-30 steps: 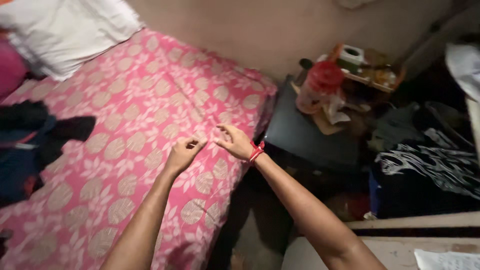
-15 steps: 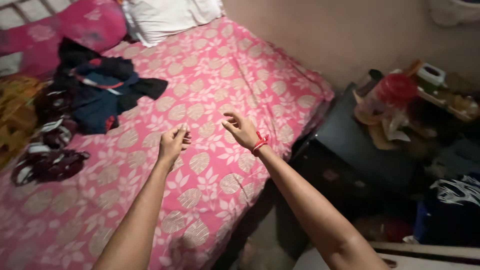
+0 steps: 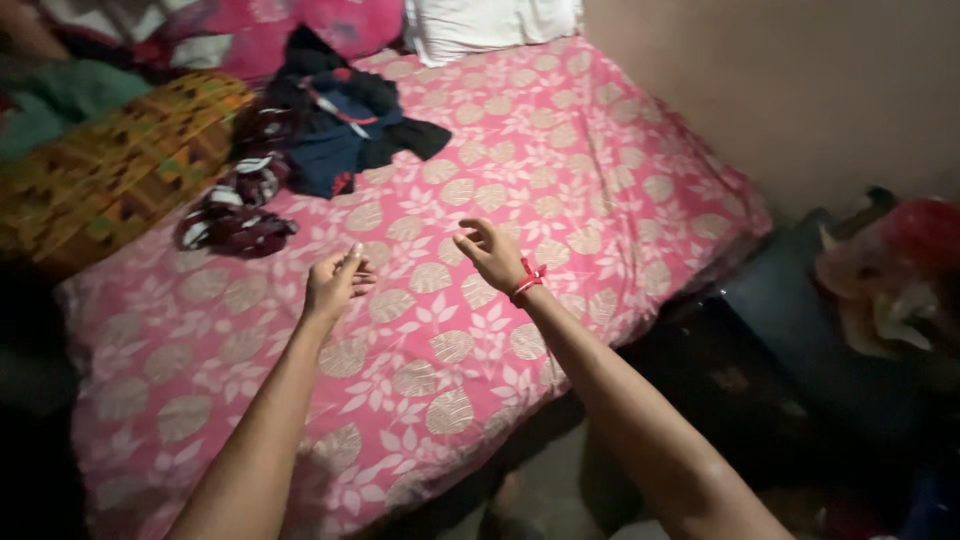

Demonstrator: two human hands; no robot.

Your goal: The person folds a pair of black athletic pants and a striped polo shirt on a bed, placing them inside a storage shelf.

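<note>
Both hands hover empty over the pink leaf-print bedsheet (image 3: 560, 170): the left hand (image 3: 333, 283) with fingers loosely released, the right hand (image 3: 492, 255) with fingers half curled. Dark clothes (image 3: 340, 125) lie further up the bed.

The pink bed sheet (image 3: 440, 330) lay flat and bare under the left hand (image 3: 335, 283) and right hand (image 3: 492, 255). At eleven o'clock, a pile of dark clothes (image 3: 335, 135) blocked the way. A yellow blanket (image 3: 110, 170) sat at ten o'clock.

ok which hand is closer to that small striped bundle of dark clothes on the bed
Left. The left hand hovers just right of the striped bundle; the right hand is farther right over the pink bedsheet.
</note>
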